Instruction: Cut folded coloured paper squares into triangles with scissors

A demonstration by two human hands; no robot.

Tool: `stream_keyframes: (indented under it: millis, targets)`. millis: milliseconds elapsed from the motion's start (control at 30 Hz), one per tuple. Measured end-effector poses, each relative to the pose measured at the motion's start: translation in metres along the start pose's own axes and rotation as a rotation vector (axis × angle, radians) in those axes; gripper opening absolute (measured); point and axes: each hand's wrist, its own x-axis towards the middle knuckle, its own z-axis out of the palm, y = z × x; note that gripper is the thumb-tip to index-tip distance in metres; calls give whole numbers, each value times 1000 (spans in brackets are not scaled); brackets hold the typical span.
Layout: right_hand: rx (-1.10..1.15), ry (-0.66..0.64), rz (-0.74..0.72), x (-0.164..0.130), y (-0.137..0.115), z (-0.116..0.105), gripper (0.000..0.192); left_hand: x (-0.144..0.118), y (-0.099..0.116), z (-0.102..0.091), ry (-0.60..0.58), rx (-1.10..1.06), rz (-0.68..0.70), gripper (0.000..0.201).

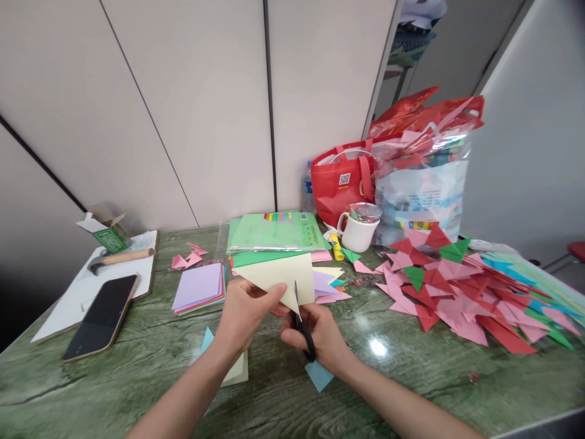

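Observation:
My left hand (250, 308) pinches a sheet of cream paper (281, 272) between thumb and fingers, holding it above the table. In my right hand (322, 335) is a pair of scissors (305, 338) with black handles, its blades at the paper's lower right part. A slit shows along the blade there. Under my left wrist lie pale yellow paper (238, 373) and a blue piece (207, 339), partly hidden by the arm. A light blue paper piece (319, 375) sits below the scissors. Behind the cream sheet are green paper packs (278, 235) and coloured cut pieces (326, 283).
Left are a purple-topped paper stack (197, 288), pink scraps (188, 258), a phone (101, 317), a hammer (121, 258) and a green box (109, 235). A white mug (359, 230), glue stick (336, 249), red bag (340, 189) and large pile of folded triangles (461, 292) stand right.

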Motion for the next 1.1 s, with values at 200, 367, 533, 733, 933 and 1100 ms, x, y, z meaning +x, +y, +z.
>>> stream_keyframes:
  millis: [200,367,533,733,933,1100]
  targets:
    - [-18,18,-22,0,3,-2,42,0,-1,1,2,9,2,17]
    - [-38,35,-23,0,3,-1,44,0,0,2,-4,5,4,18]
    - [-19,24,-41,0,3,0,43,0,-1,3,2,-3,0,17]
    - [-35,26,-42,1,3,-1,41,-1,-2,2,0,13,-6,18]
    - [-55,48,-38,1,3,-1,43,-1,0,2,0,10,-9,19]
    - [-51,46,-24,1,5,-1,41,-1,-1,2,3,17,-10,19]
